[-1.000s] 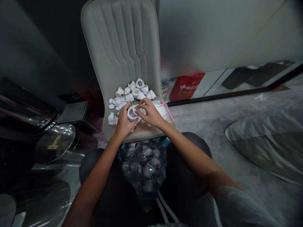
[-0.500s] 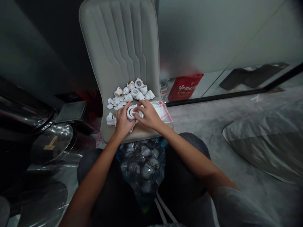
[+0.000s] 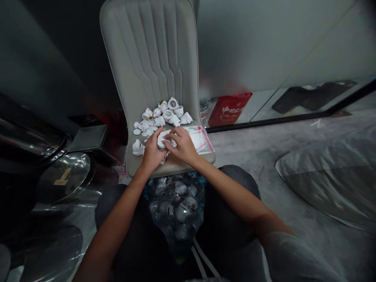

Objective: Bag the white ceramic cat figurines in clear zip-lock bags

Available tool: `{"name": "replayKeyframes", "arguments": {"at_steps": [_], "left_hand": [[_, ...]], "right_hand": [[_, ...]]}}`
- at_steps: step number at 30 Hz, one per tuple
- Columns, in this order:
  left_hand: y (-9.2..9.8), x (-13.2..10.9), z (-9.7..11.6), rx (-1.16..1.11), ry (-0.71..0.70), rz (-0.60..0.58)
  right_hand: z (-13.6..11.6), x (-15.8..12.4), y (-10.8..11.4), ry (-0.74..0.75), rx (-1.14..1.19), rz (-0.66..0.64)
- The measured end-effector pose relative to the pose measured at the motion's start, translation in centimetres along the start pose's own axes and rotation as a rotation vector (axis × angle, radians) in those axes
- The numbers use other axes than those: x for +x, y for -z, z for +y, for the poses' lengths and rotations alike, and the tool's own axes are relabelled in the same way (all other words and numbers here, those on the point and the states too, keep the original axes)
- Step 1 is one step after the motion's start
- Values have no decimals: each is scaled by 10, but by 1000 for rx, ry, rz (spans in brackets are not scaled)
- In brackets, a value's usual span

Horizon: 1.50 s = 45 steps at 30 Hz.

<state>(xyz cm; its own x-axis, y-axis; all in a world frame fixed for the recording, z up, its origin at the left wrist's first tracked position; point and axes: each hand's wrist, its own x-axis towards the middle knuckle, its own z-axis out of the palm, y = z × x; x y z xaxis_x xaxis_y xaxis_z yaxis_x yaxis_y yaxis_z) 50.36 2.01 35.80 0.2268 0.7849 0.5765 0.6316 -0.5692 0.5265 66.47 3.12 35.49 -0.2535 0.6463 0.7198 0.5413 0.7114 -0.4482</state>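
1. While bent over the seat of a pale upholstered chair (image 3: pixel 149 58): work on one crumpled white cup-shaped piece (image 3: pixel 163 140). Step in hand, as judged from the hold: squeezing or folding of that piece between both hands.
2. Left hand (image 3: pixel 151 153): fingers curled closed around the piece's left side. Right hand (image 3: pixel 183 145): fingers close together, pressed over its right side. Exact contact under the fingers hidden from view.
3. Location of the piece: front part of the seat, just below a heap of similar white pieces (image 3: pixel 161 115), some with gold flecks, and just left of a white packet (image 3: pixel 201 140) with pink lines.
4. Next move, by judgement: a steady two-handed hold, given the thin, crushable look of the piece.
5. Below the seat: a blue-tinged plastic bag (image 3: pixel 176 207) of grey-white rounded items.
6. Writing: Chinese characters on a red box (image 3: pixel 229 109) beyond the chair, not reliably legible, brand uncertain. Gold T-shaped mark on a polished metal disc (image 3: pixel 63 178), meaning unclear. Packet markings unreadable.
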Motion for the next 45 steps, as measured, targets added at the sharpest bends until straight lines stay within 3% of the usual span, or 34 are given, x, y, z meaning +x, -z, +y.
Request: {"name": "replayKeyframes", "arguments": {"at_steps": [9, 15, 30, 41, 45], "left_hand": [[0, 0, 2, -71, 4, 9], [0, -3, 5, -52, 16, 42], [-3, -6, 6, -25, 75, 167], [2, -6, 4, 177, 24, 157], [1, -6, 1, 204, 22, 85]], "right_hand": [[-2, -2, -6, -42, 38, 5], [-10, -4, -10, -152, 93, 6], [-14, -10, -22, -270, 329, 186], [-7, -4, -7, -90, -69, -30], [-5, -3, -9, -70, -85, -138]]}}
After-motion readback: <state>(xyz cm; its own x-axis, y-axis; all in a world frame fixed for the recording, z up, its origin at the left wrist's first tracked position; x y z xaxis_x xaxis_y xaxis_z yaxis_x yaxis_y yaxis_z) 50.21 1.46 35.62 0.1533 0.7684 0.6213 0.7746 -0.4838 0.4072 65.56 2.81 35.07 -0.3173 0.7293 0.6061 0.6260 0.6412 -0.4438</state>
